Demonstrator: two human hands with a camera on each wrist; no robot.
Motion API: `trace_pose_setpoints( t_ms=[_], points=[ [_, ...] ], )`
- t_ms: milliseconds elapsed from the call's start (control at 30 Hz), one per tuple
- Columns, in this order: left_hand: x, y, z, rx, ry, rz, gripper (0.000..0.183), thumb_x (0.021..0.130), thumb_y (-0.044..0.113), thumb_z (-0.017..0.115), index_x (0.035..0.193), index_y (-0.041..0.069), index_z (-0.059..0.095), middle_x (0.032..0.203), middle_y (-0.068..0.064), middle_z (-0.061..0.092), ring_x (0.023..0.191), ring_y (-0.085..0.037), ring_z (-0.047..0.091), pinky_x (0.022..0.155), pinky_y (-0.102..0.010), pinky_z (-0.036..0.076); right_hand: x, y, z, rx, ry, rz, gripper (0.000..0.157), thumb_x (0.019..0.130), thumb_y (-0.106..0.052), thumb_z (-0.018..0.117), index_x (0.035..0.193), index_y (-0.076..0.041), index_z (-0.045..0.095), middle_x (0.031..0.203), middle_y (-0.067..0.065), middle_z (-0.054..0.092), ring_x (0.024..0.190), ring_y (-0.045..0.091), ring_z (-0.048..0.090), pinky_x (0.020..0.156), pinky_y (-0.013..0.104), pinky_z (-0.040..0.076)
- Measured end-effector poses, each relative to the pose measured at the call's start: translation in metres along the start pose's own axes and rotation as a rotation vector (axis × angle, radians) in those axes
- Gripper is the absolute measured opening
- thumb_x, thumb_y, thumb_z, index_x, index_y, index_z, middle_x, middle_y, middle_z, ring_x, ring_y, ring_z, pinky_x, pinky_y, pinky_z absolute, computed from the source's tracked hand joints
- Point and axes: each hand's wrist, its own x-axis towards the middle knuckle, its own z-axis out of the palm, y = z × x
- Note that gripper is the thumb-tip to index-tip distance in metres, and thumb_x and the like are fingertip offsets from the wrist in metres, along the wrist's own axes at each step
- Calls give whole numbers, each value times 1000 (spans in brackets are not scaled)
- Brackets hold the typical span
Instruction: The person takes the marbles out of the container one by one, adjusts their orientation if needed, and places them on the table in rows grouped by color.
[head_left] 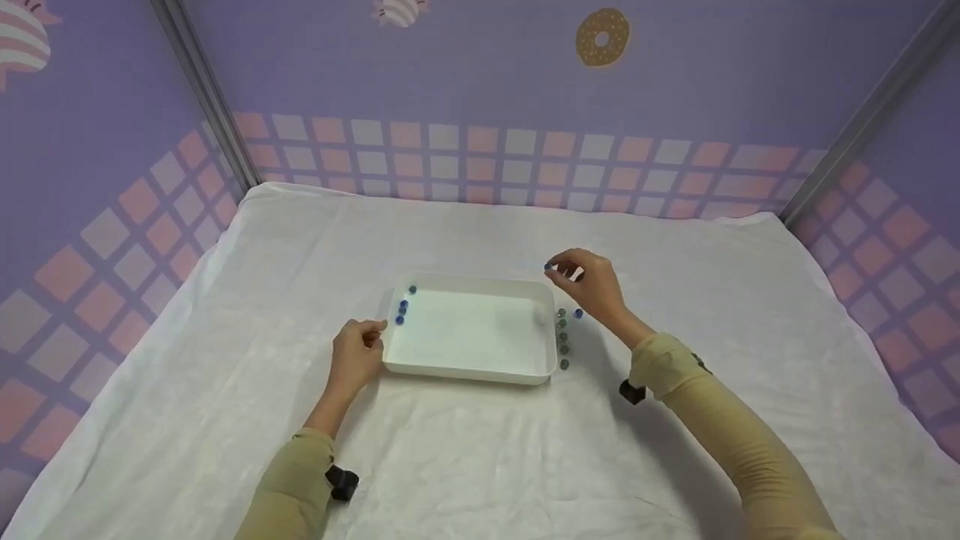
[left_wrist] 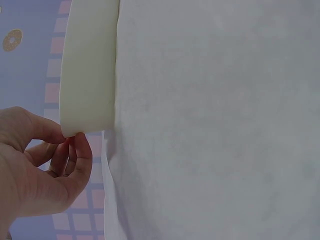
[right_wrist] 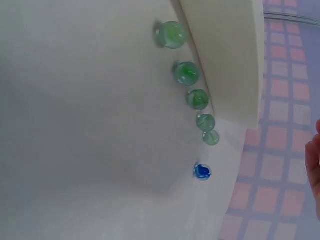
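A shallow white tray (head_left: 469, 373) stands on the white cloth. At its left edge, my left hand (head_left: 356, 356) pinches the rim between thumb and curled fingers; the left wrist view has this hand (left_wrist: 42, 165) at the end of the tray wall (left_wrist: 90, 70). My right hand (head_left: 592, 285) is raised beyond the tray's far right corner, holding a blue marble (head_left: 548, 267) at its fingertips. Several blue marbles (head_left: 403, 304) lie inside the tray along its left side. Only a sliver of the right hand (right_wrist: 314, 165) shows in the right wrist view.
Outside the tray's right wall, several green marbles (right_wrist: 187, 73) form a row on the cloth. Another blue marble (right_wrist: 202, 172) lies just past the row's far end. Patterned wall panels (head_left: 487, 75) enclose the back and sides of the cloth-covered surface (head_left: 465, 465).
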Motion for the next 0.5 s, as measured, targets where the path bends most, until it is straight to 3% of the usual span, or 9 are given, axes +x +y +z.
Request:
trace_pose_setpoints(
  t_ms=[300, 500],
  points=[
    [1, 1, 0, 4, -30, -25, 34, 88, -11, 52, 119, -9, 66, 102, -25, 62, 93, -30, 58, 84, -37, 50, -22, 15, -4, 51, 79, 91, 13, 89, -18, 73, 97, -7, 74, 84, 9, 72, 74, 14, 62, 62, 22, 52],
    [1, 1, 1, 5, -26, -26, 35, 88, -11, 52, 119, -9, 66, 101, -25, 62, 92, -30, 58, 84, -37, 49, -34, 20, -8, 84, 52, 161, 14, 89, -16, 73, 96, -4, 71, 84, 10, 71, 73, 14, 61, 68, 31, 54]
  ],
)
